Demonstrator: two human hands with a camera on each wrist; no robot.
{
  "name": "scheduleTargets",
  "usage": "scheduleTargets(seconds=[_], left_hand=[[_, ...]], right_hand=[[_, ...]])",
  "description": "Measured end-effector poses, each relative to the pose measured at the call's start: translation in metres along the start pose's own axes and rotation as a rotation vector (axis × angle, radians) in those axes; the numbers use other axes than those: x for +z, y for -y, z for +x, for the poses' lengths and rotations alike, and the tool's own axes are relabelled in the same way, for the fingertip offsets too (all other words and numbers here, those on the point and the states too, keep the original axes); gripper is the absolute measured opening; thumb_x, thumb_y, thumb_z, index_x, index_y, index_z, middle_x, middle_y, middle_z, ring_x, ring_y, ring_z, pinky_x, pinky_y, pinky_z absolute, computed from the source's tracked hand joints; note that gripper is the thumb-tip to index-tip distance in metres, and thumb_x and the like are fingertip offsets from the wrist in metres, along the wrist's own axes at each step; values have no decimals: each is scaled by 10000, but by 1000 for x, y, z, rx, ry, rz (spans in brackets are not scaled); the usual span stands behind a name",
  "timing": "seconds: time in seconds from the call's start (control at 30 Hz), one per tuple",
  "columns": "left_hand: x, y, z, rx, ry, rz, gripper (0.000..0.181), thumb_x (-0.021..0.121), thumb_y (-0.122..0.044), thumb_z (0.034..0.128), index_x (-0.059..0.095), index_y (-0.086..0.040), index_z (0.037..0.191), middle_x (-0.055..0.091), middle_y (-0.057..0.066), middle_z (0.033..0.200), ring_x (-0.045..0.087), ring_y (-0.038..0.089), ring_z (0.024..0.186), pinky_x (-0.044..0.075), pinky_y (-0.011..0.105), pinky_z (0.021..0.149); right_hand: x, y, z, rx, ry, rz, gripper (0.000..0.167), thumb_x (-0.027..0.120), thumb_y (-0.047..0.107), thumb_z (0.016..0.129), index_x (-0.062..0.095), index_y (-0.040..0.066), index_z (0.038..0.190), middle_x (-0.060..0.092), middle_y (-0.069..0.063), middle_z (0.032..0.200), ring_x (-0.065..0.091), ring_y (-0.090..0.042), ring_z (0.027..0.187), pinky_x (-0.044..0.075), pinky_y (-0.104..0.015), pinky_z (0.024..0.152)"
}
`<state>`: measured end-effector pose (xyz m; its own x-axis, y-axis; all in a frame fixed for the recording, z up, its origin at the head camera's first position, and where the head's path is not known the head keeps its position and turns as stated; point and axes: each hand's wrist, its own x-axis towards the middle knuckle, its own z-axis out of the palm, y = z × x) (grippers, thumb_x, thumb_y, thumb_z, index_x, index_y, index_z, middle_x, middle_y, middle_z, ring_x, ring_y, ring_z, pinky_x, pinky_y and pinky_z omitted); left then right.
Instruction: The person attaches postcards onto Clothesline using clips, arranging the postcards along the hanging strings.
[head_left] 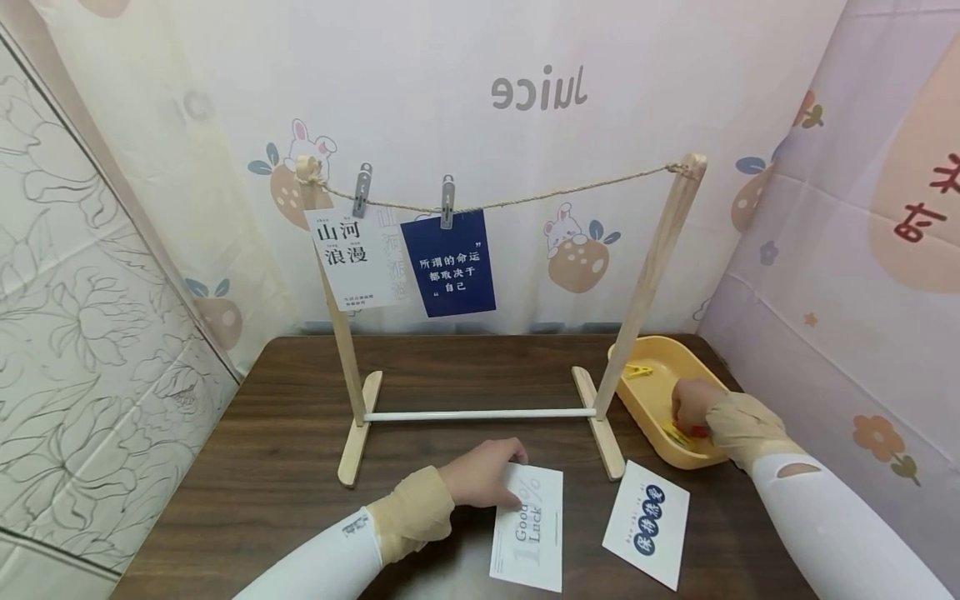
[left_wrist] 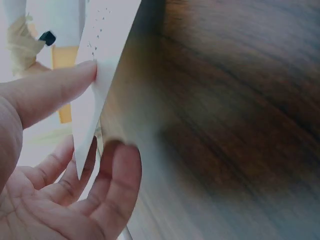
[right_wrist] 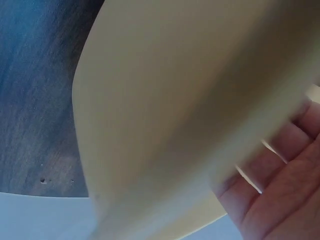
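My left hand [head_left: 480,475] holds a white "Good Luck" card [head_left: 536,533] by its edge above the table. In the left wrist view the thumb [left_wrist: 65,87] lies on one face of this card [left_wrist: 107,60], fingers behind it. My right hand [head_left: 693,402] reaches into a yellow tray [head_left: 660,350] at the right. Beneath that hand lie yellow clips [head_left: 677,435] and a red one [head_left: 699,432]. The tray wall [right_wrist: 165,100] hides the right fingertips in the right wrist view, so whether they grip a clip is unclear. Another yellow clip [head_left: 637,371] lies at the tray's far end.
A wooden stand [head_left: 652,275] carries a rope [head_left: 555,198]. Grey clothespins [head_left: 447,202] hang a white card [head_left: 337,279] and a dark blue card [head_left: 457,300] from it. Another white card [head_left: 648,525] lies on the brown table [head_left: 270,450]. A white bar [head_left: 480,414] joins the stand's feet.
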<state>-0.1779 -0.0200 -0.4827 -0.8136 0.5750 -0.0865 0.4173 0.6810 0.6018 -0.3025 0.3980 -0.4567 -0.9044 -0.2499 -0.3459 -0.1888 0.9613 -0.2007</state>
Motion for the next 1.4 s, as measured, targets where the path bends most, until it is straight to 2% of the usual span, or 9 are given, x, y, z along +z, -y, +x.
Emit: scheduleTargets(seconds=[0.1, 0.37, 0.47, 0.63, 0.77, 0.9, 1.2, 1.4], left_hand=[[-5, 3, 1, -34, -12, -87, 493, 957, -82, 811, 649, -91, 1196, 707, 3, 1084, 599, 29, 878, 529, 200, 829], [-12, 11, 3, -72, -59, -219, 527, 937, -37, 822, 655, -52, 1266, 695, 47, 1107, 620, 82, 906, 547, 249, 824], [-15, 13, 4, -81, -76, -261, 520, 929, -24, 826, 662, -36, 1273, 697, 55, 1102, 618, 92, 895, 548, 262, 824], [-21, 14, 6, -85, -106, -300, 439, 927, -16, 826, 691, -47, 1194, 730, 41, 1063, 635, 106, 885, 536, 266, 799], [-26, 13, 7, -87, -119, -341, 354, 915, -5, 834, 705, -49, 1115, 733, 21, 961, 662, 146, 846, 523, 258, 729], [-30, 12, 7, -92, -124, -375, 285, 896, -2, 856, 716, -58, 1070, 762, 16, 906, 674, 124, 805, 519, 258, 712], [-36, 13, 6, -69, -129, -421, 171, 840, -5, 922, 742, -37, 1060, 780, 50, 919, 680, 118, 803, 521, 260, 709], [-40, 13, 6, -55, -143, -426, 147, 832, -31, 939, 773, -25, 1074, 779, 63, 942, 661, 115, 794, 517, 246, 702]], right_hand=[[-1, -2, 0, -1, -11, 49, 84, 776, 11, 784, 719, 73, 774, 644, -34, 709, 593, -174, 638, 460, -246, 548], [-9, -3, -2, -77, -43, 122, 136, 780, 36, 825, 669, 77, 759, 633, -2, 635, 591, -132, 579, 456, -276, 559], [-12, 0, -5, -75, -57, 146, 155, 798, 47, 835, 663, 81, 767, 629, 0, 644, 589, -137, 595, 451, -290, 575], [-17, 4, -11, -53, -112, 147, 165, 837, 86, 841, 674, 72, 813, 644, -19, 702, 600, -163, 641, 474, -309, 597], [-21, 5, -15, -73, -159, 160, 161, 845, 81, 862, 688, 46, 857, 664, -34, 750, 616, -171, 672, 499, -329, 620], [-26, 6, -18, -99, -187, 189, 157, 840, 64, 883, 691, 17, 899, 681, -43, 779, 633, -167, 688, 521, -333, 638], [-29, 10, -25, -121, -216, 226, 181, 846, 78, 888, 706, -7, 963, 691, -55, 818, 633, -175, 726, 531, -310, 649], [-31, 10, -26, -128, -242, 219, 289, 837, 78, 889, 726, -75, 1109, 721, -77, 863, 646, -185, 773, 538, -291, 671]])
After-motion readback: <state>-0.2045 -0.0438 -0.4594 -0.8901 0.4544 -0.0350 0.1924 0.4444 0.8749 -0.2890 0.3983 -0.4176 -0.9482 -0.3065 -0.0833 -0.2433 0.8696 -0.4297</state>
